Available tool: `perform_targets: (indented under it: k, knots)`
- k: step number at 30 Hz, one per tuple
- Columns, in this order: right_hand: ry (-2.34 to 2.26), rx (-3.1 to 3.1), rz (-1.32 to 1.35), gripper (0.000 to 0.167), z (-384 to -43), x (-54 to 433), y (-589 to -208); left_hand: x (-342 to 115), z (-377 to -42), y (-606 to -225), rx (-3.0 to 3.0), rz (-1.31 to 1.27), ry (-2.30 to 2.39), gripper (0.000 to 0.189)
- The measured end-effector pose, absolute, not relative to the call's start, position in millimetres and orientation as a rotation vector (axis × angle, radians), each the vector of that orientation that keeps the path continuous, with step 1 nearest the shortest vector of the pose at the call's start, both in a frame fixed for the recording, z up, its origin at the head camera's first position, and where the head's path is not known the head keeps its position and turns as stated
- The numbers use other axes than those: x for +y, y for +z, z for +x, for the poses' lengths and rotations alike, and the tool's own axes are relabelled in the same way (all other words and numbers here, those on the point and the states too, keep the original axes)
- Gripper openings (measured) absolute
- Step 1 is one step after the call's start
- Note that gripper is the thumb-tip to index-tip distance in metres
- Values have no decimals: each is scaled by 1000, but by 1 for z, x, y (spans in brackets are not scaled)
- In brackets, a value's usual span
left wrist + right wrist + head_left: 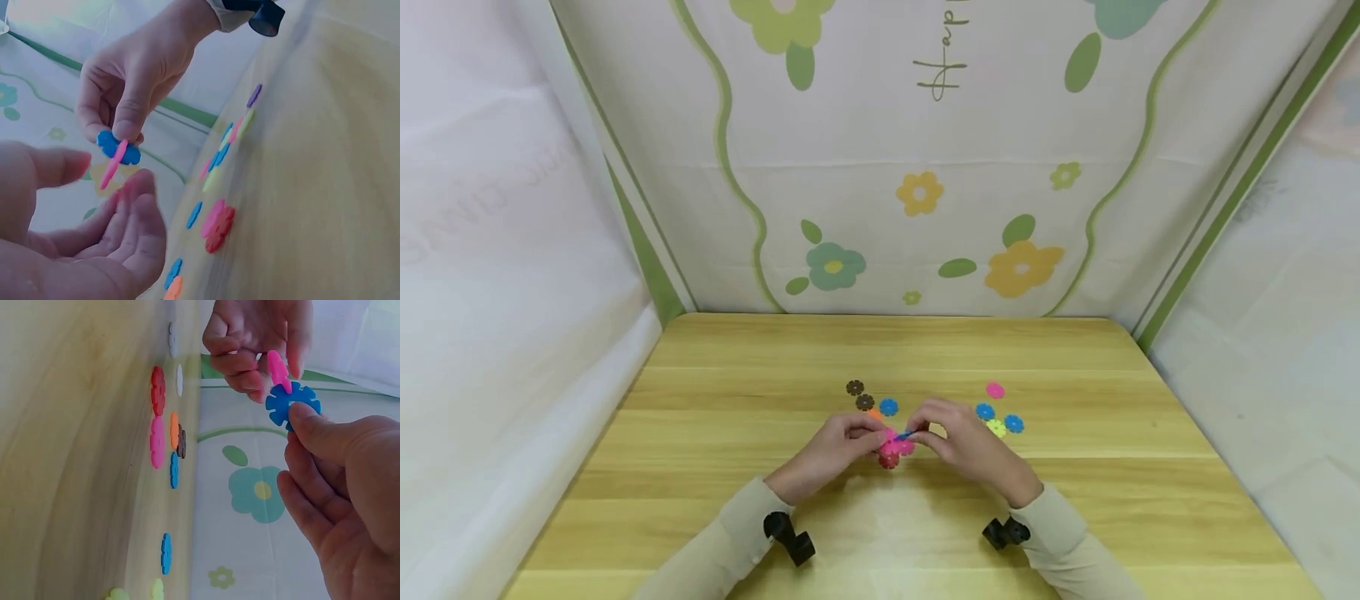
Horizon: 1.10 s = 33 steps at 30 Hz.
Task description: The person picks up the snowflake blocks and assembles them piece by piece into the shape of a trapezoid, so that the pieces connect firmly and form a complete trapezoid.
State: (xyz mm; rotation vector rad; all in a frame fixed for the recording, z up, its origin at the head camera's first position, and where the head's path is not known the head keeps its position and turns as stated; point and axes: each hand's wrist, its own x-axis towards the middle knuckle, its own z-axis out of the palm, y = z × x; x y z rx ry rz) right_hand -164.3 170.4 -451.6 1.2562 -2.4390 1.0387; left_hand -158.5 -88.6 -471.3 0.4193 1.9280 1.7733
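Observation:
My right hand [958, 433] pinches a blue notched disc [292, 405] between thumb and fingers. A pink notched disc [114, 164] is slotted into its edge, standing crosswise to it. Around the pink disc, my left hand [87, 219] has its thumb and fingers parted, with a gap between the thumb tip and the fingertips. The joined pair is held above the table, between the two hands. Beneath the hands lie a red disc [889, 461] and another pink disc [907, 447], side by side on the wood.
Left of the hands on the wooden table [737, 375] lie brown discs [854, 387], an orange disc [875, 413] and a blue one. To the right are a pink disc [995, 390], blue discs [1013, 423] and a yellow-green disc [996, 427]. Printed fabric [865, 142] walls the back.

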Motion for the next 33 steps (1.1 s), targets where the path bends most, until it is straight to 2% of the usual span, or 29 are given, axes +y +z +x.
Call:
perform_targets:
  k: [4, 13, 19, 27, 33]
  knots:
    - [1048, -2473, 1303, 17, -166, 170, -448, -92, -162, -467, 1922, 467, 1696, 41]
    - [1050, -2536, 1457, 16, -168, 162, -443, -92, -164, -463, 1910, 569, 1607, 32]
    - [1034, -2550, 1488, 13, -172, 158, -440, -100, -166, -464, 1879, 617, 1595, 32]
    - [860, -2737, 1437, 18, -186, 141, -432, -143, -174, -453, 2053, 500, 1622, 53]
    - [710, -2799, 1525, 21, -193, 108, -441, -166, -181, -451, 2122, 362, 1675, 52]
